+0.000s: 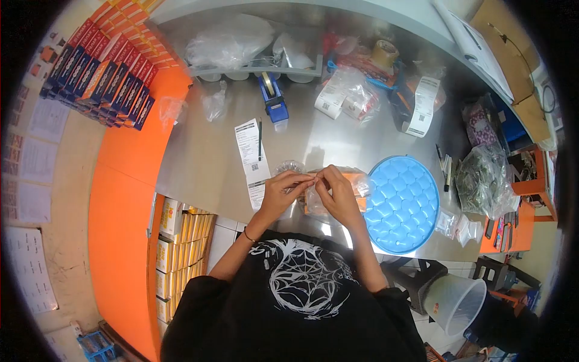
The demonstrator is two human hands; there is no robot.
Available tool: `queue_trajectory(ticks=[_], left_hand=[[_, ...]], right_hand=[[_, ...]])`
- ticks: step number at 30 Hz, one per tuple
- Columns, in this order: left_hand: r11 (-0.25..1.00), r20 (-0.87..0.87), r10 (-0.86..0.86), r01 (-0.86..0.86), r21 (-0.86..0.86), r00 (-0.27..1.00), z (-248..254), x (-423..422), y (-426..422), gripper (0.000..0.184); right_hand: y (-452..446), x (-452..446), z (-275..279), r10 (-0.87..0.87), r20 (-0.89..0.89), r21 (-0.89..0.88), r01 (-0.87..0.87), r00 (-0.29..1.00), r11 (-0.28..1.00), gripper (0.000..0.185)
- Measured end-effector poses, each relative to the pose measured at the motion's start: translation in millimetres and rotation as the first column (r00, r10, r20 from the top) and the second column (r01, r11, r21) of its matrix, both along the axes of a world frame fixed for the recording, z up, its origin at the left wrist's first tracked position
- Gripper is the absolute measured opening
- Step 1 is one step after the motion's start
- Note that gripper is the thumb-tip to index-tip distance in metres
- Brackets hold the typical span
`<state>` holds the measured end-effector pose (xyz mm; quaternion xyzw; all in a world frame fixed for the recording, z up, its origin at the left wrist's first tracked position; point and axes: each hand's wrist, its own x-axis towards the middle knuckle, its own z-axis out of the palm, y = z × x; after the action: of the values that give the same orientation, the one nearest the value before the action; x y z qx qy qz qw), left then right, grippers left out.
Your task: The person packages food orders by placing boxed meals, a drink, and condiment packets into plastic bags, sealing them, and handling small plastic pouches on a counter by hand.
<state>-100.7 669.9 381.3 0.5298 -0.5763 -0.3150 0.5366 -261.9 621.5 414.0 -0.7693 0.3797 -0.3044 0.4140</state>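
Observation:
My left hand [280, 192] and my right hand [339, 198] meet at the front of the metal table, thumbs and fingertips pinched close together. Between them they grip what looks like the edge of a clear plastic bag [313, 200]; the exact spot is hidden by the fingers. An orange box [356, 183] lies beneath and beside my right hand, partly covered by clear plastic. Left of my left hand lies a long printed receipt [253, 166] with a dark pencil or pen [260, 139] on it. A round blue quilted-looking cushion or lid [402, 204] is right of my right hand.
A blue tape dispenser [274, 99] stands farther back. Bagged items with a white label [330, 99] and another label [422, 105] lie behind. Stacked boxes [99, 78] rise at the left on an orange cabinet [123, 181]. A translucent bin [456, 304] is below right.

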Motion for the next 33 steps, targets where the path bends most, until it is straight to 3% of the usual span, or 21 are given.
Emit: queue_trajectory(ticks=[7, 10, 12, 16, 19, 21, 22, 25, 28, 30, 31, 33], left_hand=[[1.000, 0.028, 0.001, -0.002, 0.026, 1.000, -1, 4, 4, 0.019], [0.999, 0.027, 0.021, -0.022, 0.042, 0.999, 0, 0, 5, 0.017], [0.999, -0.051, 0.021, -0.023, -0.035, 0.998, -3, -6, 5, 0.016], [0.995, -0.117, 0.097, -0.099, -0.009, 0.988, -11, -6, 5, 0.016], [0.994, -0.019, 0.105, -0.105, -0.004, 0.994, -7, -2, 5, 0.015], [0.989, 0.131, 0.123, -0.111, -0.098, 0.984, -6, 0, 5, 0.016], [0.989, 0.132, 0.120, -0.107, -0.099, 0.984, -7, 0, 4, 0.016], [0.990, 0.124, 0.112, -0.101, -0.096, 0.986, -13, -2, 3, 0.018], [0.969, 0.284, 0.226, -0.183, -0.168, 0.932, -23, -4, 0, 0.020], [0.980, 0.227, 0.192, -0.174, -0.097, 0.955, -27, -6, -3, 0.021], [0.979, 0.229, 0.198, -0.181, -0.097, 0.953, -30, -7, -3, 0.021], [0.982, 0.275, 0.191, -0.177, -0.072, 0.942, -27, -10, -4, 0.021]], right_hand=[[1, 0, 1, 0.037, 0.018, 0.008, -0.037, 0.999, 0.999, 0.011], [5, 5, 2, -0.040, 0.063, -0.003, 0.040, 0.997, 0.999, 0.009], [8, 7, 2, -0.149, 0.121, -0.216, 0.172, 0.982, 0.961, 0.008], [3, 1, 5, -0.197, 0.157, -0.243, 0.231, 0.968, 0.942, 0.010], [-5, -1, 3, -0.208, 0.168, -0.237, 0.244, 0.964, 0.940, 0.014], [-3, -1, 7, -0.123, -0.007, -0.154, 0.121, 0.992, 0.981, 0.018], [-3, 0, 1, -0.127, -0.006, -0.155, 0.124, 0.992, 0.980, 0.018], [1, 6, -19, -0.062, 0.076, -0.080, 0.068, 0.995, 0.994, 0.021], [9, 10, -23, -0.076, 0.204, -0.019, 0.082, 0.976, 0.996, 0.019], [12, 10, -29, -0.142, 0.354, 0.154, 0.091, 0.924, 0.984, 0.018], [15, 10, -31, -0.135, 0.355, 0.155, 0.084, 0.925, 0.984, 0.018], [19, 11, -32, -0.234, 0.537, 0.421, -0.018, 0.811, 0.907, 0.018]])
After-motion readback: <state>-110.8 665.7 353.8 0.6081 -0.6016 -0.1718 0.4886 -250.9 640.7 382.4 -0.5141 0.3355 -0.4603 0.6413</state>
